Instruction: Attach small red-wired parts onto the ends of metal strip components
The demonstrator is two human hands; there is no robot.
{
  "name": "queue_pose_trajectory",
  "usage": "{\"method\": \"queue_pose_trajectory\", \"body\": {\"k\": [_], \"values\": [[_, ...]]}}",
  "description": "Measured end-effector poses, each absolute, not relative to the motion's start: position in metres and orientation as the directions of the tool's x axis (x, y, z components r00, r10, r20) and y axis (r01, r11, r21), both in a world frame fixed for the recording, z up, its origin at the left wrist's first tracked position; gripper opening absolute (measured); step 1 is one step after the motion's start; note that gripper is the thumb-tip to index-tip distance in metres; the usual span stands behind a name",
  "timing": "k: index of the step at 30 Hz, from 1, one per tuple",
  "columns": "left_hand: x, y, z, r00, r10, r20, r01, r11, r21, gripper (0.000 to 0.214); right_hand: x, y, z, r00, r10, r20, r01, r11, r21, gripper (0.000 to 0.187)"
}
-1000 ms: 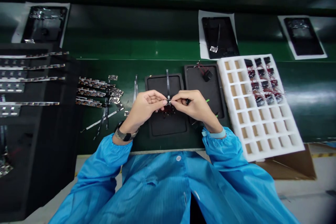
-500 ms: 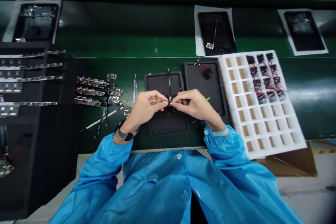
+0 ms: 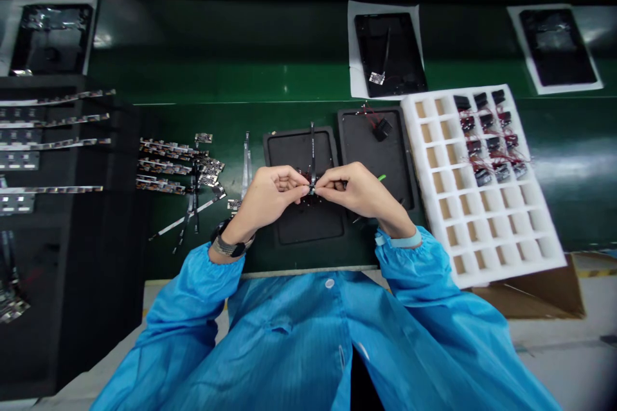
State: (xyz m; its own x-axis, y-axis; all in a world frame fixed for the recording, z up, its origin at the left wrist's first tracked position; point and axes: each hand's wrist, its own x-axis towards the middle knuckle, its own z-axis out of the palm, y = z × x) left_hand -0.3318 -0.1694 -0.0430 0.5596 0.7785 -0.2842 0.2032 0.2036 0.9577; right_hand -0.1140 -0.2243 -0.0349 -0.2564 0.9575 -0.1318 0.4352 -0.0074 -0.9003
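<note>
My left hand (image 3: 276,198) and my right hand (image 3: 355,189) meet over a black foam tray (image 3: 311,231), thumb and forefinger pinched together on each. Between the fingertips is a small circuit board (image 3: 312,189), mostly covered by them. From it a thin black flat cable (image 3: 313,148) points away from me. Red wires (image 3: 303,200) show beneath my fingers, partly hidden. Close to my right hand, a second black tray (image 3: 400,167) carries a black component with red wires (image 3: 382,129). A green-tipped tool (image 3: 382,178) lies partly behind that hand.
Left of the trays lie loose circuit boards (image 3: 211,170) with strips and flat cables. A white foam tray (image 3: 501,218) on the right holds several black wired parts in its far cells. Tablet-like panels (image 3: 391,54) rest along the back. A dark block (image 3: 96,237) stands far left.
Both hands keep their pinch on the small board with little movement. The view has shifted slightly, and the back panels at left and centre appear a little further left.
</note>
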Motion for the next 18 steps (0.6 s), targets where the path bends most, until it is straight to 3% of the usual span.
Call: {"method": "queue_pose_trajectory", "body": {"k": [8,18], "values": [[-0.3371,-0.1636,-0.0393,0.623,0.707,-0.334,0.18,0.287,0.941,0.016,-0.1094,-0.222,-0.034,-0.319,0.919,-0.231,0.265,-0.147,-0.953,0.023],[-0.3386,-0.1651,-0.0378,0.63,0.682,-0.371,0.19,0.328,0.925,0.019,-0.1087,-0.2196,-0.0394,-0.375,0.9,-0.222,0.188,-0.16,-0.969,0.026]]}}
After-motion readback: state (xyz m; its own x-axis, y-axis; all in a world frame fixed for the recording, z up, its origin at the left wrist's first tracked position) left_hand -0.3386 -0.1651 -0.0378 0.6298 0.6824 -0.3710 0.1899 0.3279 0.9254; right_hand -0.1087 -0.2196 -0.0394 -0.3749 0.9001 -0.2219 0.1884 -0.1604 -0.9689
